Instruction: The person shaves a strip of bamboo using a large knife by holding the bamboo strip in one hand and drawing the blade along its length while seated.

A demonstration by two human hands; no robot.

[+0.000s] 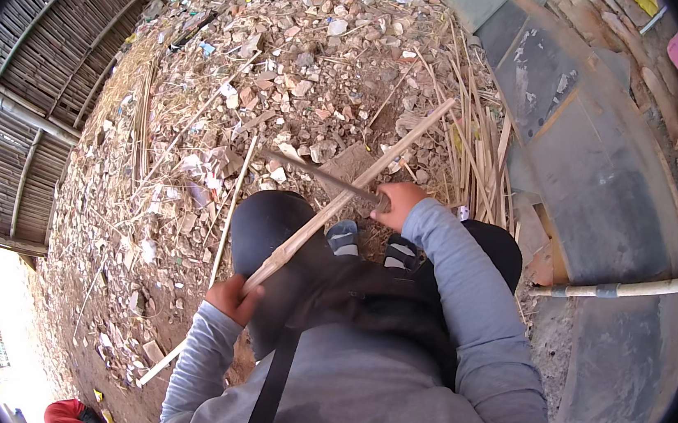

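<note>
A pale strip (317, 224) lies across the left knee (266, 216), a dark blade (302, 166) crossing it.
Head view: the left hand (235, 298) grips its lower end, just beside that knee; the right hand (397, 204) clasps the blade, right of it. The strip looks light, stiff, dry (splintery edges, I'd guess), best held by its end.

That strip (397, 150) looks rough, matt wood; the blade (310, 171) across it, dull metal; the sleeve (465, 266) right of it, cloth.

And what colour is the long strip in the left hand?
The strip in the left hand is pale tan, best seen in the head view.
</note>
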